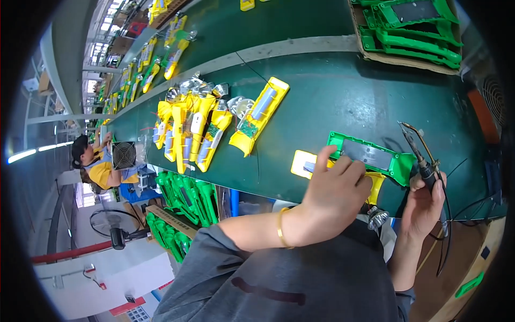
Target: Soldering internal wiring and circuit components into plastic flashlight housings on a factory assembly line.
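My left hand [338, 188] reaches over a green plastic casing [399, 165] with a dark rectangular panel set in it. Its fingers are curled at the casing's left end; the thumb is hidden. Under and beside this hand lies a yellow lamp housing [301, 162] with a blue cylindrical cell, partly covered; a silvery reflector [377, 217] pokes out toward the table's front edge. My right hand [424, 206] is closed around the handle of a soldering iron [428, 172], tip up, with a thin curved metal tube alongside. The iron's tip stands clear of the casing.
Left of my hands are a single open yellow housing [263, 110] and a pile of yellow housings [185, 129] with cells and reflectors. A carton [410, 61] of green casings stands at the far right. Black cables [466, 209] hang right. Another person [99, 166] sits far left.
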Action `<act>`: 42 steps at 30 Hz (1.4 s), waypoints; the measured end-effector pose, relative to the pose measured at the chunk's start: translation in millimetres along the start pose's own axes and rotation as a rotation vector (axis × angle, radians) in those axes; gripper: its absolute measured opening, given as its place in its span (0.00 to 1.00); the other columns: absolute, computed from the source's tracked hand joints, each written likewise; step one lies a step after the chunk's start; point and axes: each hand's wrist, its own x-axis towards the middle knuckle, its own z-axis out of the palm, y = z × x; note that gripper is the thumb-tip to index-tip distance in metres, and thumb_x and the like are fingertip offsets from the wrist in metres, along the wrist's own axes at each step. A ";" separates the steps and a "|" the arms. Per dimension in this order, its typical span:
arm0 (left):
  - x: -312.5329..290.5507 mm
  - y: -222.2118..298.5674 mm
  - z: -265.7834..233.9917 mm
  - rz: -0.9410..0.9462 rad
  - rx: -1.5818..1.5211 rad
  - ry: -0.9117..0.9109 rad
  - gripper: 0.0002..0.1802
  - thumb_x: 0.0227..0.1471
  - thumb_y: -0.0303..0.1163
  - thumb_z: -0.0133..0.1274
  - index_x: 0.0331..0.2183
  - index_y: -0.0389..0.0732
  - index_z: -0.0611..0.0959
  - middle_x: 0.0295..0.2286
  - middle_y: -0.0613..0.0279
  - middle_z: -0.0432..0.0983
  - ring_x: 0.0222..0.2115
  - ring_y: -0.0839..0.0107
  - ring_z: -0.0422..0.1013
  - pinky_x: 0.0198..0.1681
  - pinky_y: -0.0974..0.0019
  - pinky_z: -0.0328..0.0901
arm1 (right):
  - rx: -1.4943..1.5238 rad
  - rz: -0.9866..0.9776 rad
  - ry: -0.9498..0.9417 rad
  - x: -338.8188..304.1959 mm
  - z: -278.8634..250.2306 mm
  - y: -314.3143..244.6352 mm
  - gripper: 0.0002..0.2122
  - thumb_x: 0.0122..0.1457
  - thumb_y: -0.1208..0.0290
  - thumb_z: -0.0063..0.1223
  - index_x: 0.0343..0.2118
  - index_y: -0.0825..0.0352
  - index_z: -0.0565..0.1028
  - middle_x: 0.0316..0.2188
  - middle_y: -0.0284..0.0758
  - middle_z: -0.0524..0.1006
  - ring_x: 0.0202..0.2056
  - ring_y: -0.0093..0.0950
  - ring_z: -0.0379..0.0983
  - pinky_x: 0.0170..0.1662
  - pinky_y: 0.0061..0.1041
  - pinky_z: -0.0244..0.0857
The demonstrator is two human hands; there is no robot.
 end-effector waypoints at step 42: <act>47.8 -10.0 20.2 0.027 -0.238 -0.057 0.02 0.40 0.20 0.50 0.22 0.35 0.78 0.21 0.52 0.72 0.22 0.54 0.71 0.26 0.58 0.66 | -0.420 -0.104 -0.181 12.4 -32.5 -61.5 0.13 0.49 0.67 0.53 0.31 0.71 0.68 0.23 0.36 0.73 0.24 0.22 0.70 0.30 0.19 0.63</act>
